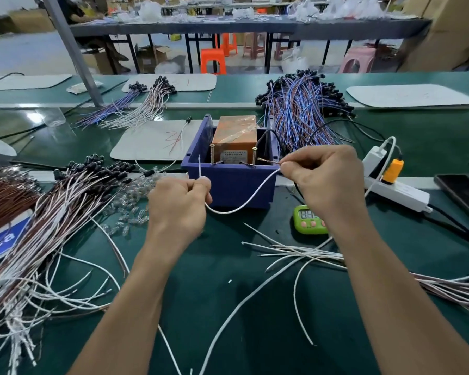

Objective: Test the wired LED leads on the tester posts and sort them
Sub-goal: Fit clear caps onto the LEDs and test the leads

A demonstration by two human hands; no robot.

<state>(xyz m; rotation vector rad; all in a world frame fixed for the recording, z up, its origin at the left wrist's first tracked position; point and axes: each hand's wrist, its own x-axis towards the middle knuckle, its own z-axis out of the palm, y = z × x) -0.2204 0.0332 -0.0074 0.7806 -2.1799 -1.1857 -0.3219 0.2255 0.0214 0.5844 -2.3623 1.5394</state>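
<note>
While both grips are pinched on the same white lead [241, 207], treat it as what it looks to be: light, thin and limp. Your left grip [178, 204] pinches it a little back from one end, which stands up just above the fingertips. Your right grip [326, 182] pinches the other end, with the bared copper tip poking out to its left, just beside the right post [254, 157]; whether tip and post touch, you cannot tell from here. Between the grips the lead sags in a loose loop in front of the bin [228, 185].

Expect it to carry no push along its length, so hold close to each tip; further back, the end will likely flop off the post. The insulation looks smooth, so a fingertip pinch should serve better than a fist. The stripped strands will probably bend or fray if you press hard.

The left post [212, 155] stands just beyond the left grip, near the upright end. No LED shows on this lead. Piled leads [52, 212] lie left of the left grip and loose ones [295, 253] below the right grip, so the loop could snag.
</note>
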